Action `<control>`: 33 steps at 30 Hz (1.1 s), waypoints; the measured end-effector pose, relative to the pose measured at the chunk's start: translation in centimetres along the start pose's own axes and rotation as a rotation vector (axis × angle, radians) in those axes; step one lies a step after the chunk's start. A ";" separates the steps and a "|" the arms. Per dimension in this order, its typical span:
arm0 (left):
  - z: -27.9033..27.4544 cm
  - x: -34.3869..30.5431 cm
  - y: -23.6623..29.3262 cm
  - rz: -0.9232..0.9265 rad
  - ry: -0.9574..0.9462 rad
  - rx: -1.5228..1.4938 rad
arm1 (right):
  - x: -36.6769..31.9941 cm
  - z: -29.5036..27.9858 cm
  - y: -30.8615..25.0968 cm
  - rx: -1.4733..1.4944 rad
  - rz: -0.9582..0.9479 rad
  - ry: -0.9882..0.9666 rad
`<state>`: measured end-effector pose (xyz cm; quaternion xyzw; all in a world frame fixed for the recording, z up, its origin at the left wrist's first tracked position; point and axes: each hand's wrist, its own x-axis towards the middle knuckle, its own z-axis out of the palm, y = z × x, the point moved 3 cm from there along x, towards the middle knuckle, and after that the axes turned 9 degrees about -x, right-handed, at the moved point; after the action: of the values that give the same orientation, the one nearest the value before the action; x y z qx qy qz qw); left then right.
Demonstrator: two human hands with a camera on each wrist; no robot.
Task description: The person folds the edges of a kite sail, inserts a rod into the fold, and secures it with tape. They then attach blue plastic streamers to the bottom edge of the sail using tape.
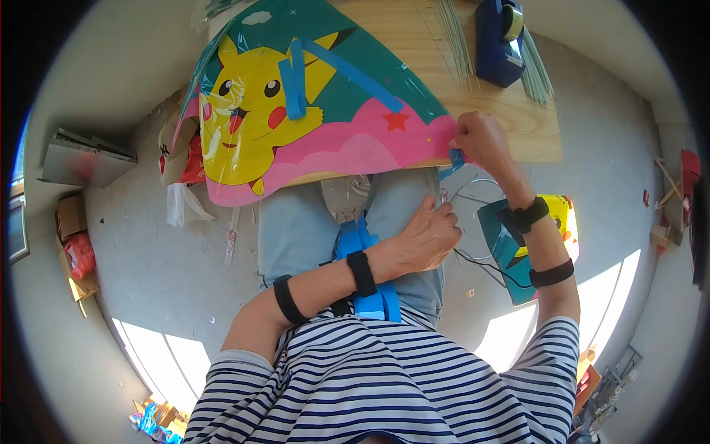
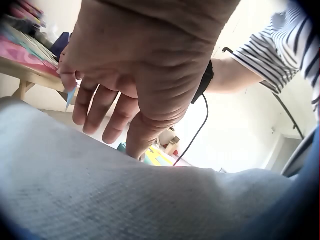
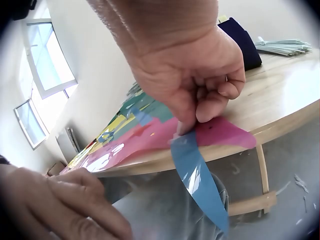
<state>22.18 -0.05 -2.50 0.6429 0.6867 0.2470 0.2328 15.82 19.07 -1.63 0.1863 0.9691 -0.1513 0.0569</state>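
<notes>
A kite point(image 1: 355, 144) printed with a yellow cartoon character on green and pink lies over the wooden table, its pink corner near the right hand. At that corner, my right hand point(image 1: 484, 140) has its fingers curled and pinches the top end of a blue plastic strip point(image 3: 197, 175) against the pink sheet. The strip's other end hangs past the table edge. My left hand point(image 1: 425, 237) hovers over the lap, fingers loosely bent, holding nothing. Another blue strip point(image 1: 347, 66) lies folded across the kite.
A blue tape dispenser point(image 1: 501, 48) and thin pale sticks point(image 1: 536, 70) stand at the table's right side. Blue strips point(image 1: 381, 300) lie across the lap. A second printed kite point(image 1: 510, 259) is low on the right, near a black cable point(image 1: 484, 265). Bags point(image 1: 185, 203) hang or lie at left.
</notes>
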 end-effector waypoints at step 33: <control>-8.2 8.3 -9.8 -0.392 0.331 -0.116 | -3.8 0.8 0.9 0.175 0.169 0.077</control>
<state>8.85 7.45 -2.49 0.4340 0.8114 0.3380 0.1974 19.71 18.28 -2.03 0.2774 0.9345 -0.2227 0.0156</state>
